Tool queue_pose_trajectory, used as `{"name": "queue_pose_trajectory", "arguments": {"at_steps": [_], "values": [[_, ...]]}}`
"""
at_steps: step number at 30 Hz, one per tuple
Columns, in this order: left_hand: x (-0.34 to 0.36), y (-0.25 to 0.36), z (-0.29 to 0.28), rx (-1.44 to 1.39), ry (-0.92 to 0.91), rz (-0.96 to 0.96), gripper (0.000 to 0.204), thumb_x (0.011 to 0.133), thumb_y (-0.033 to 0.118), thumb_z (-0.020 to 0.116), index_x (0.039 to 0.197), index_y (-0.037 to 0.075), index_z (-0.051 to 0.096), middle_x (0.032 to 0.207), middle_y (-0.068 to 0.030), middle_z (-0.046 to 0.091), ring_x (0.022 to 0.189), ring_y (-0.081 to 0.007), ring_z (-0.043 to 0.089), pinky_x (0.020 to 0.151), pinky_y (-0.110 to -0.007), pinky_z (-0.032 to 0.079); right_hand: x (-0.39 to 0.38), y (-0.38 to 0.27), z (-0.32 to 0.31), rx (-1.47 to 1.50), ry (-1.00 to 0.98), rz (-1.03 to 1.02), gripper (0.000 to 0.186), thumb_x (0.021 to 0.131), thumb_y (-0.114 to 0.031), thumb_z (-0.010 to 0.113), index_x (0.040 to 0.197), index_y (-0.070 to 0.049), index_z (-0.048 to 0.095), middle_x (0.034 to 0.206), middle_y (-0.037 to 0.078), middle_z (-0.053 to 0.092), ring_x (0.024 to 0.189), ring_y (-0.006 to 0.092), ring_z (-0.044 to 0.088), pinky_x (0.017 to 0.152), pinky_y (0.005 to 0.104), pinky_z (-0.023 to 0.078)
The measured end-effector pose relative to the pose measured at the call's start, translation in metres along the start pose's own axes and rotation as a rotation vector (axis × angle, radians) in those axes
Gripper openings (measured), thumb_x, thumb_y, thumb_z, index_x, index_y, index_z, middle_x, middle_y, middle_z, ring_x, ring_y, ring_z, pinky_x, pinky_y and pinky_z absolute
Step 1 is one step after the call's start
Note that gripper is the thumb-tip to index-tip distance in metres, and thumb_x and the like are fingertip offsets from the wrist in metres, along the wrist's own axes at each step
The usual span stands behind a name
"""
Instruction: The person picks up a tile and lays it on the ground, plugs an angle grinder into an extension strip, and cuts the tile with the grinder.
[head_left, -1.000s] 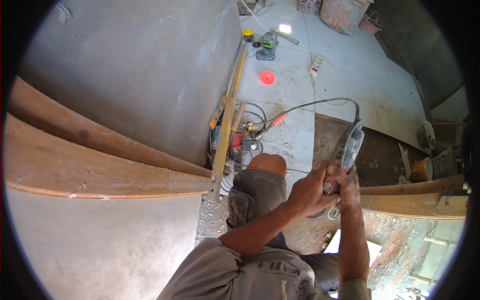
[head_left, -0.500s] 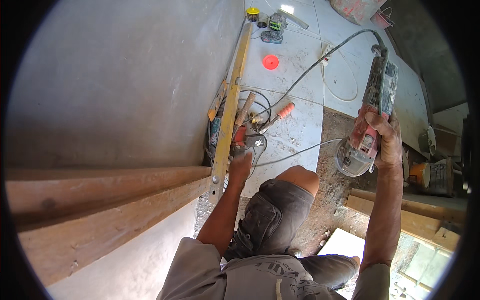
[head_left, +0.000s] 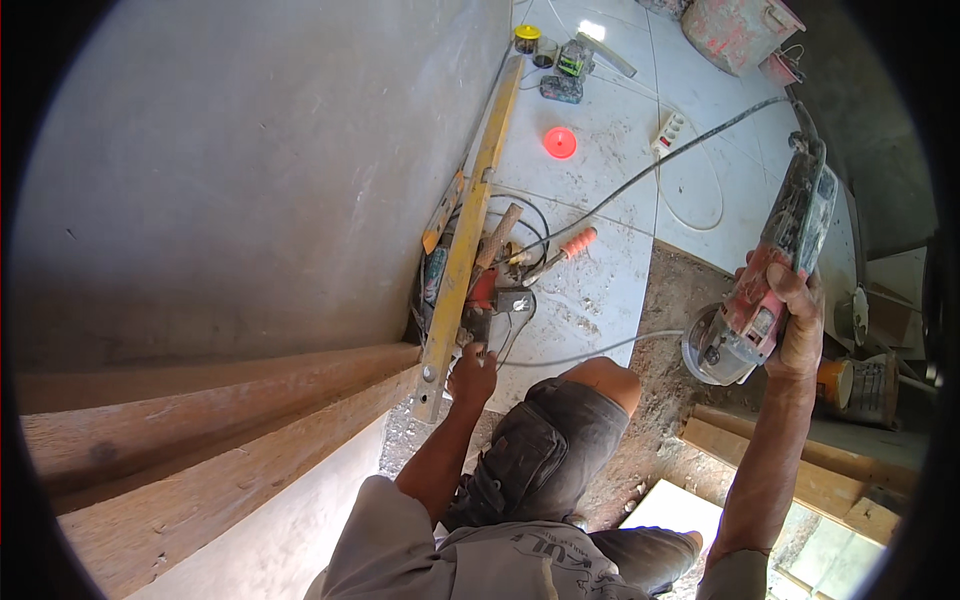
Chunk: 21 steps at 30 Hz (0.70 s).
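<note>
My right hand is wrapped round a dusty red and black angle grinder, held up off the floor. A clear round guard covers its lower end, and a dark cord runs from its top. My left hand is low beside the near end of a long yellow spirit level that leans by the wall. Its fingers are curled at the near edge of a tool pile, and what they grip is hidden. In the pile lie a grey metal piece, a wooden handle and a tool with an orange grip.
Wooden beams run along the left. On the tiles lie a red round lid, a white power strip and a battery. A bucket stands at the far right. Loose dirt borders the tiles.
My left hand has drawn back a little toward me from the tool pile. The angle grinder stays in my right hand, slightly farther right and lower in view. The whole view has shifted slightly.
</note>
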<state>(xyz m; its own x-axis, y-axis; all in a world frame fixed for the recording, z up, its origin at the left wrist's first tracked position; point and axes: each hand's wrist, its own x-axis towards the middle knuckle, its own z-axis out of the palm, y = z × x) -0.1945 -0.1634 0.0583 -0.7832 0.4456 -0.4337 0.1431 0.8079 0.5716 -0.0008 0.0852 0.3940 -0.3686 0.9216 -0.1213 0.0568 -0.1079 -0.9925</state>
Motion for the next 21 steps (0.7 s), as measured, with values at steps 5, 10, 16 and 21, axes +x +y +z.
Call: {"name": "queue_pose_trajectory", "arguments": {"at_steps": [5, 10, 16, 21], "values": [[0.004, 0.022, 0.008, -0.132, 0.062, 0.104, 0.021, 0.086, 0.026, 0.058, 0.093, 0.008, 0.066, 0.084, -0.0144, 0.070, 0.082, -0.0316, 0.068, 0.074, -0.040, 0.052, -0.005, 0.011, -0.001, 0.036, 0.050, -0.047, 0.053, 0.070, -0.028, 0.075, 0.108, 0.003, 0.057, 0.090, 0.011, 0.062, 0.073, 0.0190, 0.064, 0.059, 0.0319, 0.056], [0.039, 0.102, -0.018, -0.607, 0.130, 0.397, 0.016, 0.089, 0.014, 0.054, 0.094, 0.003, 0.065, 0.076, -0.0076, 0.067, 0.070, -0.0131, 0.065, 0.066, -0.027, 0.050, -0.009, 0.006, -0.015, -0.014, 0.039, -0.076, 0.055, 0.071, -0.031, 0.076, 0.109, 0.003, 0.056, 0.091, 0.012, 0.062, 0.073, 0.0194, 0.063, 0.059, 0.0313, 0.054], [0.081, 0.200, -0.082, -0.969, -0.159, 0.487, 0.020, 0.092, 0.014, 0.050, 0.102, 0.001, 0.062, 0.086, -0.0107, 0.067, 0.074, -0.0153, 0.066, 0.060, -0.025, 0.049, -0.016, -0.013, -0.052, 0.047, 0.138, -0.169, 0.057, 0.074, -0.031, 0.075, 0.113, 0.004, 0.055, 0.092, 0.014, 0.062, 0.076, 0.0202, 0.063, 0.066, 0.0327, 0.054], [0.079, 0.213, -0.054, -0.870, -0.257, 0.554, 0.021, 0.090, 0.010, 0.047, 0.102, 0.000, 0.061, 0.090, -0.0124, 0.067, 0.078, -0.0160, 0.066, 0.063, -0.024, 0.049, -0.031, 0.002, -0.083, 0.041, 0.226, -0.286, 0.050, 0.078, -0.028, 0.072, 0.113, 0.003, 0.055, 0.093, 0.013, 0.062, 0.075, 0.0194, 0.062, 0.068, 0.0310, 0.053]]}}
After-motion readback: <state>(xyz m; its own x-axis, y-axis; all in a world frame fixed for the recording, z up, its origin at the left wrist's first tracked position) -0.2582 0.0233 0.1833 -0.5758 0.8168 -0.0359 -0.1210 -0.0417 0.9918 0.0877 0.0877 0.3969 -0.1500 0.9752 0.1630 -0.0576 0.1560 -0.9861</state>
